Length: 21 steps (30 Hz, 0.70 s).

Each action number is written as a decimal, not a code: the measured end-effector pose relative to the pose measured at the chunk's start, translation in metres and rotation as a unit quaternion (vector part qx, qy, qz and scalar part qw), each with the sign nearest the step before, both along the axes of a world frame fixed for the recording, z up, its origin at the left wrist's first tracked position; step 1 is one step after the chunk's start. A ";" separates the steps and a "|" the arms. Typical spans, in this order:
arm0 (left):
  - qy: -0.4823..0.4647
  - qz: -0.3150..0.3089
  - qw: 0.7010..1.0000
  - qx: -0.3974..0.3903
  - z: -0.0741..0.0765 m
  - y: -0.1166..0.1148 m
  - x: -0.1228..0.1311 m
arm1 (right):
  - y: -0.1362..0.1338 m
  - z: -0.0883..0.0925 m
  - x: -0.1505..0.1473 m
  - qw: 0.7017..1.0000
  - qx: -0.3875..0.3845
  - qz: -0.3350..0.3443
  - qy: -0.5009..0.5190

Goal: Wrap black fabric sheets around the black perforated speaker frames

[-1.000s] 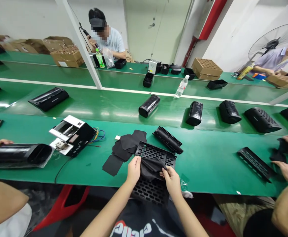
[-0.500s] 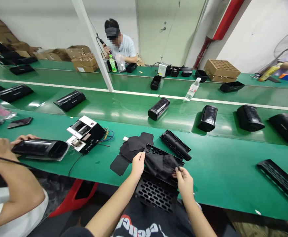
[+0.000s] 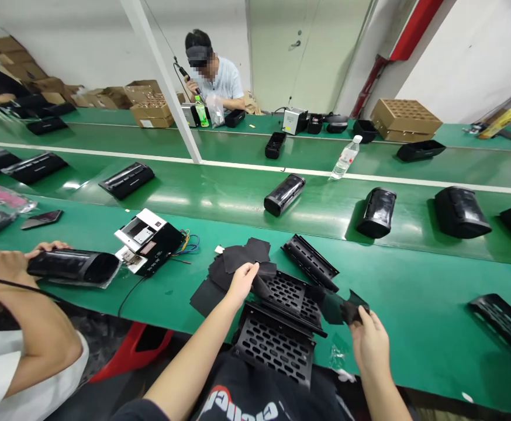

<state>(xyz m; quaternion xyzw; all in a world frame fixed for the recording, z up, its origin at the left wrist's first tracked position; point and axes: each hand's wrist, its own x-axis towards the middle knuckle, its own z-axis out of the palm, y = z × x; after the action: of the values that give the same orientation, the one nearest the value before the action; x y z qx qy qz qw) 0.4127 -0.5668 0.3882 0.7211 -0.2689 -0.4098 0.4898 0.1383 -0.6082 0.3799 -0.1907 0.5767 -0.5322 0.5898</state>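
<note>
My left hand [image 3: 241, 285] pinches one end of a thin black sheet [image 3: 338, 309], and my right hand [image 3: 370, 344] grips its other end. The sheet stretches across a black perforated grille panel [image 3: 291, 298] lying on the green belt [image 3: 396, 292]. A second perforated panel [image 3: 275, 346] sits nearer me, overhanging the belt's front edge. Left of my left hand lies a loose pile of black sheets [image 3: 231, 275]. A slotted black bar [image 3: 310, 263] lies beyond the grille.
A co-worker's hands hold a glossy black tube housing [image 3: 73, 268] at left, beside an opened electronic unit [image 3: 149, 248] with coloured wires. Another grille panel [image 3: 507, 324] lies at right. Black housings stand along the farther belt, with a water bottle [image 3: 347, 156] beyond them.
My right hand has moved right and toward me, drawing the bunched black sheet off the grille and stretching it out. More of the grille's holes now show.
</note>
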 end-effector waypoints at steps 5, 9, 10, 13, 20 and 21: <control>-0.056 -0.093 0.993 0.039 -0.006 -0.016 -0.007 | -0.014 0.020 0.007 0.999 -0.020 0.009 -0.046; -0.167 -0.137 0.974 0.071 -0.006 -0.017 -0.002 | -0.018 0.032 0.021 0.996 -0.025 0.050 -0.077; -0.195 -0.142 0.968 0.073 -0.004 -0.016 -0.001 | -0.019 0.034 0.025 0.995 -0.025 0.056 -0.083; -0.259 -0.149 0.952 0.061 0.010 -0.014 -0.004 | -0.017 0.041 0.036 0.992 -0.017 0.061 -0.106; -0.094 -0.182 0.978 -0.048 0.041 -0.001 -0.039 | -0.005 0.060 0.061 0.974 0.016 0.093 -0.207; -0.004 -0.190 0.980 -0.054 0.043 0.001 -0.045 | -0.003 0.061 0.063 0.971 0.028 0.091 -0.218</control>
<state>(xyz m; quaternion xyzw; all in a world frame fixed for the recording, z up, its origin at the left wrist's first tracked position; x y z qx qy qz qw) 0.3676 -0.5653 0.4316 0.6308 -0.4251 -0.4772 0.4401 0.2017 -0.6113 0.4410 -0.1051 0.4289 -0.4885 0.7526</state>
